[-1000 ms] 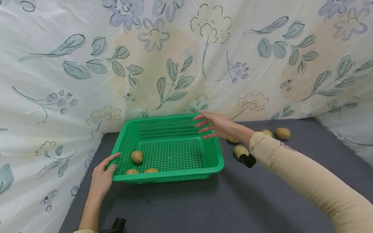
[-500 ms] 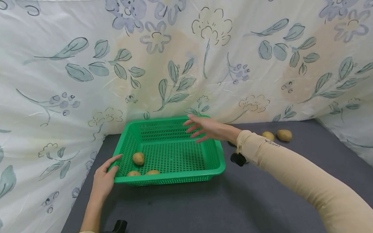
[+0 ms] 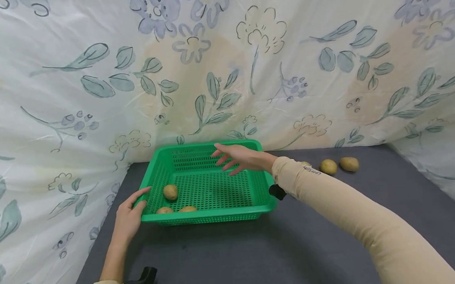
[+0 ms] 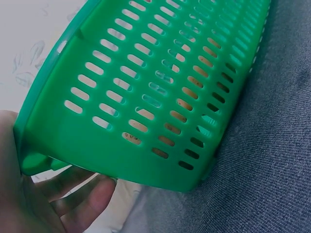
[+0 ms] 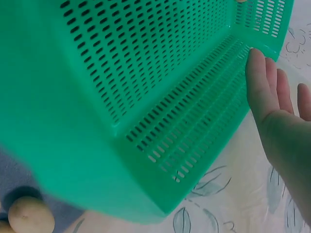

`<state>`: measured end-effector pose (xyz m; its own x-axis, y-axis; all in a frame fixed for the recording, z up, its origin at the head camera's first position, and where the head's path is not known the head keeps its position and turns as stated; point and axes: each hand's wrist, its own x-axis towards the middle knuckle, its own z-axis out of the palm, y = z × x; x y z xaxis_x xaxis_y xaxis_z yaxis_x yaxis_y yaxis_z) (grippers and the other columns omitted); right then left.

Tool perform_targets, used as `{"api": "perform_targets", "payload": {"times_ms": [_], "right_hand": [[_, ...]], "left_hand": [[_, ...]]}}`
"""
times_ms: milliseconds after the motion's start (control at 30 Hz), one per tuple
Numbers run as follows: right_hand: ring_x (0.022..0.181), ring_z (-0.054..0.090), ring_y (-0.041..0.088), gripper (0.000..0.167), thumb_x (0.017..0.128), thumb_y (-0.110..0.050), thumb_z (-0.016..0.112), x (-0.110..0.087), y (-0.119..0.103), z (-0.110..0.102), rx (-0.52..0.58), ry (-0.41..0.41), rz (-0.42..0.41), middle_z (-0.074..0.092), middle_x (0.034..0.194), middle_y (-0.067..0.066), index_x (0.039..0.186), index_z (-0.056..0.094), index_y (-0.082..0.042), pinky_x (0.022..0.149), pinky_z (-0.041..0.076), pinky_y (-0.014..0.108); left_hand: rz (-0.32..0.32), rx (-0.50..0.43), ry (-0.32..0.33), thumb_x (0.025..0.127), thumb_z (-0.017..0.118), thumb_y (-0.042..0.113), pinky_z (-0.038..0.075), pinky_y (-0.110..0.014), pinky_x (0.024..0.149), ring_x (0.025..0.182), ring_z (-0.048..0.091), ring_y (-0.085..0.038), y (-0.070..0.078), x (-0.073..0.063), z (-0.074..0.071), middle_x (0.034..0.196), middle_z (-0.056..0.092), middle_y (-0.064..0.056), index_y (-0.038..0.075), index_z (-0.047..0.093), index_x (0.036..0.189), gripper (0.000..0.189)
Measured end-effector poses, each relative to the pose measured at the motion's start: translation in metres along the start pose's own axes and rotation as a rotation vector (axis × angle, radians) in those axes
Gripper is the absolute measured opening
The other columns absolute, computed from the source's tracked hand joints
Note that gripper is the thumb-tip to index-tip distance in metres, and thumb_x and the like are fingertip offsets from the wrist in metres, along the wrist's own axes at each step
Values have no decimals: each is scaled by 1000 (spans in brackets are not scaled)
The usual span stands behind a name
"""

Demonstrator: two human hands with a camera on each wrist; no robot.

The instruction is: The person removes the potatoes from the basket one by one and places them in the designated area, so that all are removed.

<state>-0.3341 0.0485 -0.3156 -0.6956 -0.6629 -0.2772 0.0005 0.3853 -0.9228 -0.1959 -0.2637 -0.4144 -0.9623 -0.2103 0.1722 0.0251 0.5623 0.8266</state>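
Note:
A green plastic basket (image 3: 208, 213) with slotted walls stands on the dark table. Inside, toward its left end, lie a potato (image 3: 170, 192) and two more potatoes (image 3: 187, 209), partly hidden by the front wall. My left hand (image 3: 127, 218) grips the basket's left rim near the front corner; in the left wrist view the fingers (image 4: 97, 201) curl below the rim. Over the right back part of the basket hovers my right hand (image 3: 239, 157), fingers spread and nothing in them. The right wrist view has that hand (image 5: 282, 116) beside the long slotted wall.
Right of the basket, two potatoes (image 3: 328, 167) lie on the dark cloth (image 3: 234, 254), with another potato (image 3: 306, 164) partly hidden behind the right sleeve (image 3: 332, 196). A floral curtain (image 3: 223, 72) hangs right behind the basket.
My right hand has moved left, from the basket's right rim to over its inside, with its fingers still spread. My left hand keeps its hold on the rim. The potatoes have not moved.

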Motion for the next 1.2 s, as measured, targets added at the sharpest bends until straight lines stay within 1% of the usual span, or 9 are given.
{"api": "perform_targets", "payload": {"times_ms": [133,233,367,467,600,733,867,1033,1200], "right_hand": [[119,50,33,56,102,-48,30,6,-3,7,14,-24,1,50,132,13,142,43,-12,95,42,48],[118,51,32,56,102,-48,30,12,-5,13,11,-38,-6,50,132,13,142,44,-11,94,42,48],[121,48,35,58,102,-48,30,18,-6,20,6,-68,-4,46,137,17,144,42,-10,94,43,47],[123,45,38,58,102,-49,31,23,-6,25,6,-71,3,45,137,18,143,42,-10,94,43,47],[123,45,39,57,102,-49,31,31,-3,30,11,-64,18,45,137,19,143,43,-10,94,42,49],[121,46,37,58,102,-49,31,38,2,37,7,-83,30,43,139,20,142,44,-9,95,41,50],[120,48,37,55,102,-48,33,44,2,45,3,-99,37,46,137,18,139,47,-11,95,41,50],[117,50,36,54,102,-48,33,51,1,52,-15,-111,43,49,132,16,139,48,-12,95,41,51],[122,45,40,56,101,-49,32,61,3,57,-45,-131,47,46,135,19,140,47,-11,97,39,52]], "left_hand": [[-10,-4,5,101,41,17,36,-31,52,42,25,-9,3,0,-1,128,49,-20,13,49,141,41],[-3,2,9,101,41,17,36,-32,52,42,25,-9,3,0,-1,131,47,-21,12,49,140,41],[3,7,8,101,40,16,36,-33,55,43,26,-10,3,1,-1,135,45,-21,12,49,140,41],[6,2,8,101,40,17,35,-34,57,44,27,-11,3,1,-1,137,44,-21,12,50,140,41],[4,-9,6,101,40,17,36,-34,56,43,27,-10,2,2,-1,134,46,-21,12,50,140,41],[-1,-10,6,100,41,16,36,-33,54,42,26,-9,1,2,0,128,49,-21,12,50,140,41],[2,-10,7,100,41,16,36,-33,57,43,27,-10,0,2,-1,132,47,-20,13,50,140,41],[1,-11,4,100,41,17,37,-33,54,42,27,-10,-2,3,0,134,46,-20,14,50,140,41],[5,-13,3,100,41,15,36,-32,51,42,26,-9,-3,3,1,133,47,-20,13,51,139,41]]}}
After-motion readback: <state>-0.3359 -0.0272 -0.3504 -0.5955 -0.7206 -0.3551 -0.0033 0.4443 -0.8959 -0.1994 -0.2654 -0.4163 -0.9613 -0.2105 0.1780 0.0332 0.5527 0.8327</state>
